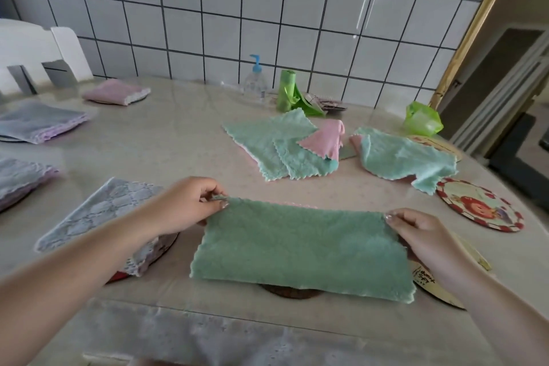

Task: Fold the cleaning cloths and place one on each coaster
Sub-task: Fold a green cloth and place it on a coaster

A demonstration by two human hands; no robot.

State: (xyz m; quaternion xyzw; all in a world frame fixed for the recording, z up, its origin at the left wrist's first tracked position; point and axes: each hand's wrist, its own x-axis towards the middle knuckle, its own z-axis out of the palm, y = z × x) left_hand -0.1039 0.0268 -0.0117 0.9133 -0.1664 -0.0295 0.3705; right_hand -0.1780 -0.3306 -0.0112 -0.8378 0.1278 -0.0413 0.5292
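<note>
A green cleaning cloth [300,249] lies folded in half near the table's front edge, over a dark round coaster [292,293] that shows only under its front edge. My left hand [190,205] pinches its far left corner; my right hand [421,235] pinches its far right corner. A grey-lilac folded cloth [101,211] rests on a coaster at the left. Loose mint and pink cloths [279,148] and another mint cloth [404,157] lie behind. A bare red-rimmed coaster [481,208] sits at the right.
Folded cloths on coasters line the left side [38,122], [20,178], [118,92]. A pump bottle [255,80], a green bag roll [286,89] and a green bag [421,119] stand by the tiled wall. A white chair [35,53] is at far left.
</note>
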